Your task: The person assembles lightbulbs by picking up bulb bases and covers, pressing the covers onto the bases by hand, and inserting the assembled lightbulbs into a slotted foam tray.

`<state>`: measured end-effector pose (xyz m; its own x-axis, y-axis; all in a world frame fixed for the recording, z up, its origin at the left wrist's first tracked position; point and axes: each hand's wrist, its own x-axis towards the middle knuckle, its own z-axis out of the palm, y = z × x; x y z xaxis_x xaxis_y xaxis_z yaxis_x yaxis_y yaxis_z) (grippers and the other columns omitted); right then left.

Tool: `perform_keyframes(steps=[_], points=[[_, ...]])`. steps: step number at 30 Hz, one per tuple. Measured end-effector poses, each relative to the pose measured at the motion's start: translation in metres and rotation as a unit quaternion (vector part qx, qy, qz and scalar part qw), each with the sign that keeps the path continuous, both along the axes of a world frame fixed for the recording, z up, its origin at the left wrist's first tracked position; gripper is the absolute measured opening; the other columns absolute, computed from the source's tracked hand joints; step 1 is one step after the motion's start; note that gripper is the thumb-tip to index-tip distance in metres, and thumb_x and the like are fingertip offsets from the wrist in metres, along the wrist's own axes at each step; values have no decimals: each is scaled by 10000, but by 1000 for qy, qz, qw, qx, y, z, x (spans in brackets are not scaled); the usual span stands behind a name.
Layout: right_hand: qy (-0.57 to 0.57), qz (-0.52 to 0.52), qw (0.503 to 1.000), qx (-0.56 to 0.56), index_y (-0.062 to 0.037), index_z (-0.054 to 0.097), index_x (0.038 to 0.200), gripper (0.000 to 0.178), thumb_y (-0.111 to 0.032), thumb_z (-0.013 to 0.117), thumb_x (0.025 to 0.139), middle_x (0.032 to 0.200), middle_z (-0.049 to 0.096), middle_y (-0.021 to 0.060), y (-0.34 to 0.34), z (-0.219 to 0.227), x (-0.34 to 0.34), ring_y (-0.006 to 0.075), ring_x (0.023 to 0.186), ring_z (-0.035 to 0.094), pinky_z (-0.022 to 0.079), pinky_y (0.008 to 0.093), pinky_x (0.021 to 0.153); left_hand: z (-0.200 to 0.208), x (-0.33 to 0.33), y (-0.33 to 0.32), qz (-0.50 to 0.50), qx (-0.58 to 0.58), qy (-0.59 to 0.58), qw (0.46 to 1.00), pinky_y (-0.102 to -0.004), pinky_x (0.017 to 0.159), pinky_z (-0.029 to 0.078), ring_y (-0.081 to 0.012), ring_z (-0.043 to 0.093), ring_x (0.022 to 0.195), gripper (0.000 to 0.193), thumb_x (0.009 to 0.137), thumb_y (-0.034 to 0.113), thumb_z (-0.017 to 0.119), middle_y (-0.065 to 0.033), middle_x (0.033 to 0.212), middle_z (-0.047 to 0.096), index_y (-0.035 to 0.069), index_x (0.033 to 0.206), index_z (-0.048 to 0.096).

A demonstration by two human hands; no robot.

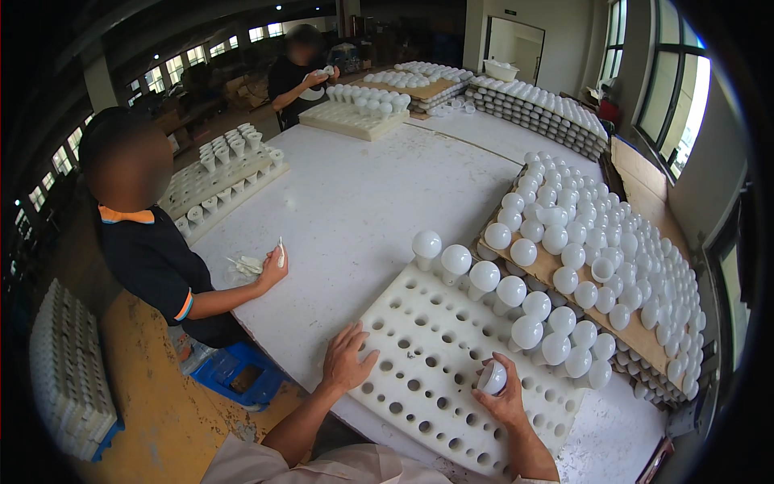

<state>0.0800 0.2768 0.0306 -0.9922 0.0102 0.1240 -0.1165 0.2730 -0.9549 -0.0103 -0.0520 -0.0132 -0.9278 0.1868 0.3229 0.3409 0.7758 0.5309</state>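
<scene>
A white foam tray (429,379) with rows of round holes lies on the table in front of me. My left hand (348,356) rests flat on its left edge, fingers spread, with nothing in it. Over the tray's right half, my right hand (506,401) grips a white light bulb (493,376), tilted on its side; the fingers and palm hide part of it. Several bulbs (484,276) stand dome up in holes along the tray's far and right side. The near holes hold no bulbs.
Stacked bulbs on cardboard (564,278) crowd the right side. At left, a co-worker's hand (274,266) holds small white parts beside a tray of white cups (210,161). Another person (298,81) works at the far end. A blue crate (242,377) stands below the table.
</scene>
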Motion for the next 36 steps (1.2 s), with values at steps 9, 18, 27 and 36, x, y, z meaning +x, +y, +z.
perform_keyframes(steps=[9, 18, 27, 36], points=[[2, 0, 1000, 0, -55, 359, 1362, 842, -59, 814, 654, 1166, 536, 131, 2, -3, -1, 215, 998, 589, 514, 347, 851, 4, 0, 2, 0, -6, -1, 1000, -417, 1082, 329, -313, 413, 1319, 445, 810, 264, 688, -185, 1358, 513, 8, 1166, 612], [-4, 3, 1000, -7, -51, 367, 1363, 833, -77, 805, 656, 1165, 526, 111, 0, 0, -1, 219, 1030, 587, 494, 363, 882, -1, -1, -1, -5, 6, 25, 1000, -447, 1060, 338, -353, 440, 1281, 431, 801, 261, 693, -200, 1322, 536, 19, 1145, 605], [21, -6, 1000, -3, -31, 365, 1361, 850, -53, 816, 641, 1156, 531, 132, 2, -7, 0, 221, 1005, 598, 512, 359, 859, -2, 0, -1, -10, 14, 36, 999, -438, 1050, 347, -356, 455, 1271, 429, 807, 271, 689, -206, 1307, 546, 16, 1140, 600], [3, -9, 1000, -3, -31, 385, 1346, 844, -55, 824, 626, 1142, 532, 125, 1, -5, -1, 219, 984, 606, 512, 356, 857, -4, -1, -1, -5, 17, 44, 999, -432, 1043, 357, -366, 468, 1257, 427, 797, 271, 695, -209, 1301, 550, 16, 1126, 599]])
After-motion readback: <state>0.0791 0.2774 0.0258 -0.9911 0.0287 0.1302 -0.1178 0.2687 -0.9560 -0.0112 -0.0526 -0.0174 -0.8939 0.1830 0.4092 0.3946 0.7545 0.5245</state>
